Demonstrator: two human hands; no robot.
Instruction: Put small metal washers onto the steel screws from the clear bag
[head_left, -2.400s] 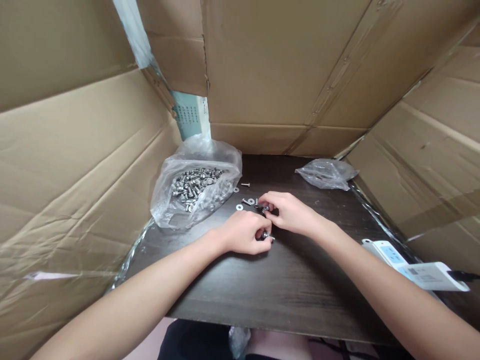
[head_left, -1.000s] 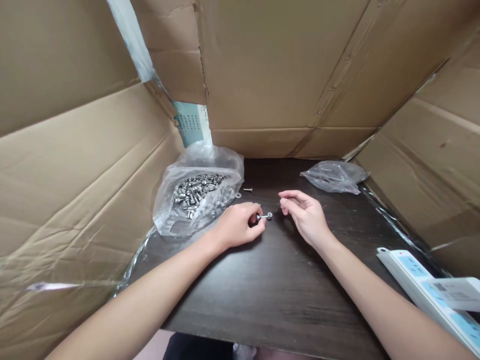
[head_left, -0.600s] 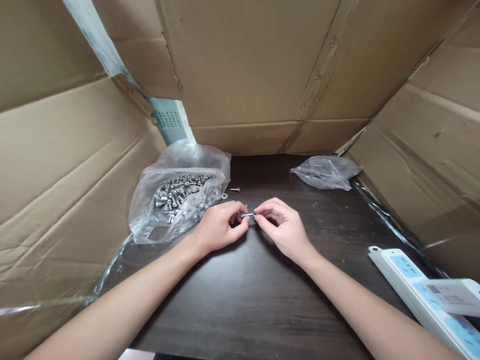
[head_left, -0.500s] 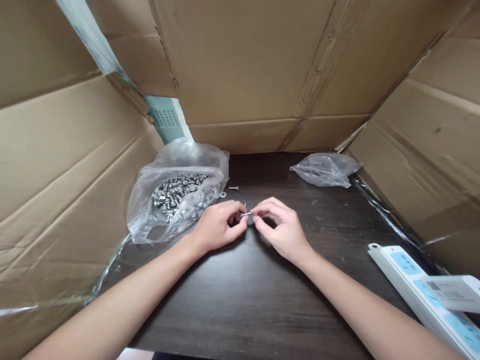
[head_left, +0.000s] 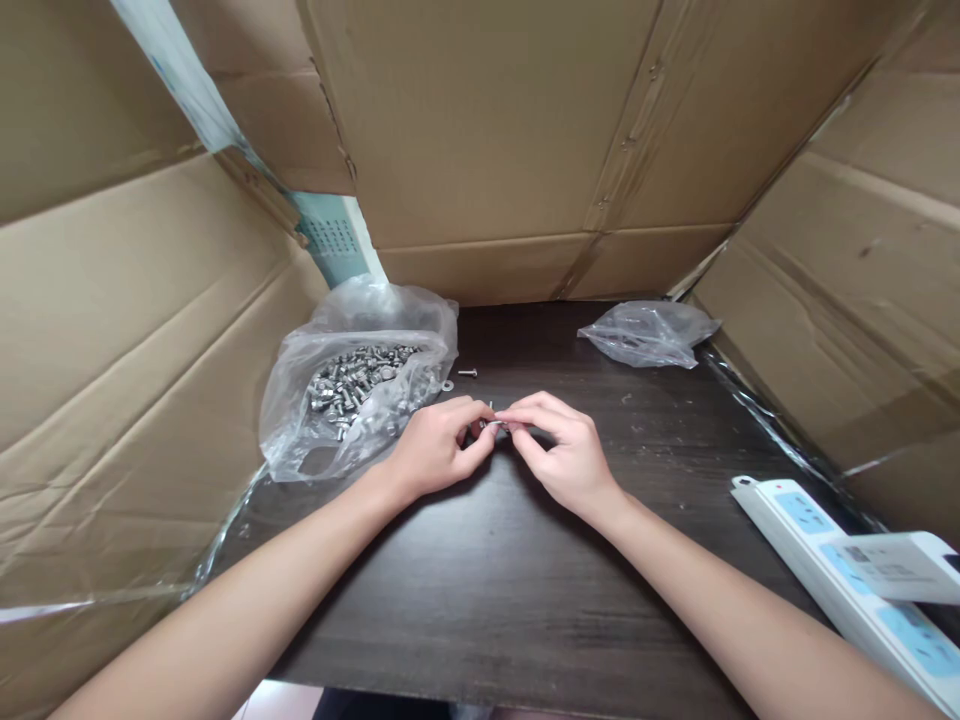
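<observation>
A small metal screw (head_left: 496, 424) is pinched between the fingertips of both hands, low over the dark table. My left hand (head_left: 442, 445) is closed on its left end, thumb and forefinger together. My right hand (head_left: 564, 452) is closed at its other end, with the fingertips covering much of it. Whether a smaller part sits on the screw cannot be made out. Just beyond the fingers lie a loose screw (head_left: 468, 373) and a flat washer (head_left: 448, 386). To the left of my left hand is an open clear plastic bag (head_left: 289, 400) full of screws (head_left: 352, 385).
A second clear plastic bag (head_left: 649, 333) lies at the back right of the table (head_left: 480, 590). At the right edge is a white power strip (head_left: 814, 560) with a labelled card (head_left: 896, 567) over it. Cardboard walls (head_left: 480, 150) close in the back and both sides.
The right fingertips have come in closer to the left ones and cover more of the screw. The view has shifted slightly; the bags and loose parts lie as before.
</observation>
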